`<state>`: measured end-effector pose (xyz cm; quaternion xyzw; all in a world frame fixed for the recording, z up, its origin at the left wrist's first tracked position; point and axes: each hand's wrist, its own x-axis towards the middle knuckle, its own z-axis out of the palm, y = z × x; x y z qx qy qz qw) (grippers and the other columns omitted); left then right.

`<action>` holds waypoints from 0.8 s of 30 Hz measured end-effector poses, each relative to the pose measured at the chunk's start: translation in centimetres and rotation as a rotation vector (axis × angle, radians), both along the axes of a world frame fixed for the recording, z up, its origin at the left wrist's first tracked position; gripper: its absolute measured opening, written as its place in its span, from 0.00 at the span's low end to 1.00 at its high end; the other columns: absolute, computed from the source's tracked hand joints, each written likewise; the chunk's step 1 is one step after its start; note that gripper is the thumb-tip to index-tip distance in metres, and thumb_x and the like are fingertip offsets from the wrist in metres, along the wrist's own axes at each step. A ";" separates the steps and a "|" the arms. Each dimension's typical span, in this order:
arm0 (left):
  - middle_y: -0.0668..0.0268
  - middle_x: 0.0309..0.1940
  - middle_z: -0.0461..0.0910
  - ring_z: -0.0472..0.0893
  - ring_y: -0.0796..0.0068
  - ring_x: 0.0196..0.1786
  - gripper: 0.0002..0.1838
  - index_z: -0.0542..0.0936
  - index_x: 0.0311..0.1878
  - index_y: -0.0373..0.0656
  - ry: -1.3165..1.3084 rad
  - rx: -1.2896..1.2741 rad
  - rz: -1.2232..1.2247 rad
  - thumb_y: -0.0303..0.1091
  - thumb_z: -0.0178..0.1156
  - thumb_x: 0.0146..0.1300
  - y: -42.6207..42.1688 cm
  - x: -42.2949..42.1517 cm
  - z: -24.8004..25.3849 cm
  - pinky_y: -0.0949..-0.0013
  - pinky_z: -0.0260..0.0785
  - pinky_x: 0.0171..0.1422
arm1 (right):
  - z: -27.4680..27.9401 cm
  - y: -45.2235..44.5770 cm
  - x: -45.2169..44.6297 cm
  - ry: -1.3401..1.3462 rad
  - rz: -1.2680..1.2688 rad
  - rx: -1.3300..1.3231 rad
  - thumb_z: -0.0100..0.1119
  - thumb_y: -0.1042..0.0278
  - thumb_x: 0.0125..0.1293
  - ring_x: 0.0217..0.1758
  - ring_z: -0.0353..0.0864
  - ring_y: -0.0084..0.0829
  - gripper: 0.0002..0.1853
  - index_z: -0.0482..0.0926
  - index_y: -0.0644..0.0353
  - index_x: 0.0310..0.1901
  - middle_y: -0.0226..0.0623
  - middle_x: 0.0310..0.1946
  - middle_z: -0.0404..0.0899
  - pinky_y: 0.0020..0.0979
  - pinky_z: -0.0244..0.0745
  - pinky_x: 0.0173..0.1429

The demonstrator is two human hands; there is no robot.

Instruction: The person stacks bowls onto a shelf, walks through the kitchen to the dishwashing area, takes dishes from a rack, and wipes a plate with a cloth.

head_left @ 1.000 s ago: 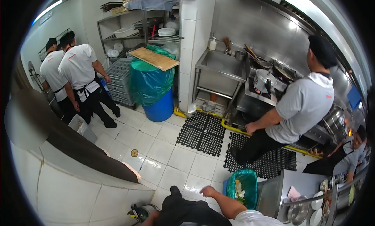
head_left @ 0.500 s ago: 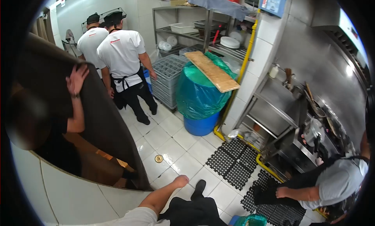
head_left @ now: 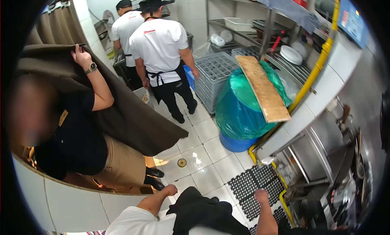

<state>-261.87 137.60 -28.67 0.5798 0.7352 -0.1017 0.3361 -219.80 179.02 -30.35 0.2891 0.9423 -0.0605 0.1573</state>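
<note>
My left hand (head_left: 171, 190) hangs low in front of me, fingers curled closed, with no object showing in it. It is apart from everything, above the white tiled floor (head_left: 206, 179). On the other side, my right hand (head_left: 261, 195) is held out, also curled closed, over the black rubber mat (head_left: 254, 184); nothing shows in it either. Between the two hands is my black apron (head_left: 203, 210).
At left, a person (head_left: 77, 133) in a doorway holds up a dark curtain (head_left: 134, 117). Two co-workers in white shirts (head_left: 160, 44) stand ahead, near stacked grey racks (head_left: 215, 68). A wooden board (head_left: 262, 87) lies on a green-lined blue bin (head_left: 235, 143). Metal stove equipment (head_left: 345, 194) runs along the right.
My view has turned, and the scene ahead is nearer. The person at left has come farther through the doorway, lifting the curtain. My right hand has come into view; the co-worker at right has left it.
</note>
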 end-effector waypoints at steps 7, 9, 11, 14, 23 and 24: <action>0.48 0.37 0.81 0.81 0.49 0.43 0.14 0.84 0.35 0.40 -0.212 0.029 0.244 0.38 0.54 0.53 5.2 -0.8 0.3 0.56 0.72 0.50 | 16.4 8.3 -19.9 0.892 -0.610 -0.529 0.54 0.70 0.63 0.39 0.79 0.29 0.12 0.79 0.69 0.44 0.41 0.36 0.82 0.30 0.73 0.47; 0.49 0.40 0.81 0.81 0.49 0.44 0.17 0.84 0.38 0.40 -0.389 -0.081 0.620 0.41 0.55 0.50 6.7 -1.4 -3.1 0.56 0.72 0.50 | 19.1 8.9 -24.1 1.004 -0.526 -0.513 0.55 0.71 0.63 0.42 0.79 0.29 0.13 0.77 0.69 0.47 0.41 0.40 0.81 0.29 0.72 0.50; 0.50 0.43 0.81 0.80 0.49 0.45 0.20 0.83 0.40 0.40 -0.429 -0.115 0.685 0.42 0.55 0.49 8.3 -3.4 -5.4 0.57 0.71 0.50 | 21.2 9.4 -26.6 0.977 -0.549 -0.476 0.55 0.73 0.62 0.46 0.77 0.31 0.14 0.76 0.68 0.49 0.42 0.44 0.79 0.30 0.71 0.53; 0.51 0.38 0.82 0.82 0.52 0.42 0.17 0.85 0.37 0.42 -0.241 -0.149 -0.187 0.41 0.56 0.47 12.0 -7.8 -5.3 0.57 0.73 0.48 | 21.8 13.3 -28.5 1.007 -0.574 -0.353 0.55 0.73 0.61 0.49 0.77 0.36 0.15 0.76 0.68 0.49 0.45 0.46 0.78 0.32 0.70 0.55; 0.53 0.36 0.83 0.81 0.55 0.44 0.13 0.83 0.36 0.39 -0.431 0.322 0.747 0.38 0.57 0.55 27.9 -19.5 0.0 0.61 0.72 0.49 | 23.5 26.3 -29.2 0.881 -0.575 0.347 0.58 0.62 0.61 0.63 0.64 0.56 0.25 0.71 0.67 0.57 0.58 0.57 0.69 0.45 0.57 0.68; 0.54 0.38 0.83 0.81 0.58 0.46 0.15 0.81 0.41 0.38 -0.503 0.277 0.748 0.39 0.60 0.57 30.5 -20.4 2.0 0.63 0.71 0.51 | 22.3 27.3 -29.8 0.759 -0.550 0.381 0.57 0.60 0.61 0.64 0.62 0.56 0.27 0.69 0.65 0.59 0.57 0.59 0.67 0.47 0.54 0.69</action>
